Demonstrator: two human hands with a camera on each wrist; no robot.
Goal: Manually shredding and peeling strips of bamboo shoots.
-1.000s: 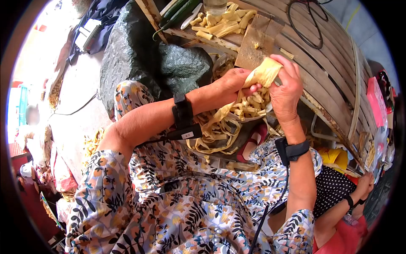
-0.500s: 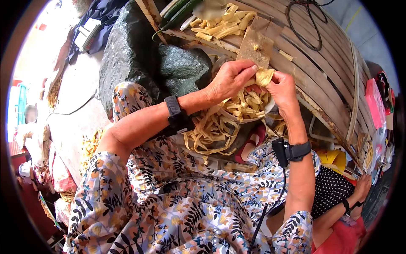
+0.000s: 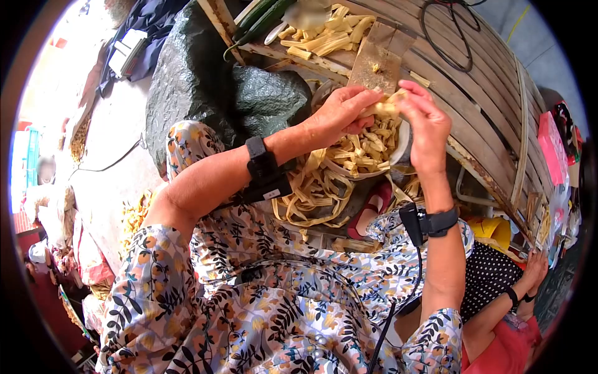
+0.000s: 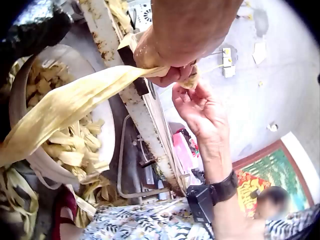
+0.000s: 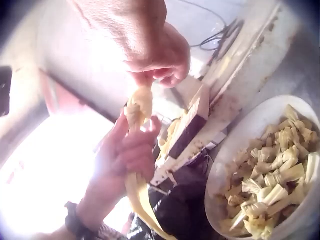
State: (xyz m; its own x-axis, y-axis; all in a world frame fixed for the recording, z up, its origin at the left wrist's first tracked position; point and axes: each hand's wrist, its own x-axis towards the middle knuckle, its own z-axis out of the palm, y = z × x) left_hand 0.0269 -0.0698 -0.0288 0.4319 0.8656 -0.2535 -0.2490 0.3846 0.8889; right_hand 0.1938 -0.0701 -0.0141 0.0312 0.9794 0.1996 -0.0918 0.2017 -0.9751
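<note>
A pale yellow, leathery flat strip (image 4: 75, 102) is bunched into a twisted lump (image 5: 141, 105) between the two hands. My left hand (image 3: 346, 115) grips the strip below the lump, fingers curled round it, while the long tail (image 5: 140, 200) hangs from under them. From the other side my right hand (image 3: 427, 128) pinches the end of the lump with thumb and fingertips. Directly beneath, a white tub (image 3: 403, 146) holds many short knotted pieces (image 5: 270, 175) of the same strip. Loose long strips (image 3: 317, 199) lie beside the tub.
Ahead is a slatted wooden surface (image 3: 473, 106) with a small board (image 3: 377, 65), a pile of cut yellow pieces (image 3: 324, 40), cucumbers (image 3: 265, 19) and a black cable (image 3: 458, 50). Dark green plastic sacks (image 3: 271, 96) stand left. Another person's arms (image 3: 517, 293) show at right.
The broad loop of strip seen a second ago has been drawn into a small tight lump. My left hand has turned palm-down over it; the right hand's fingers have shifted up and away slightly.
</note>
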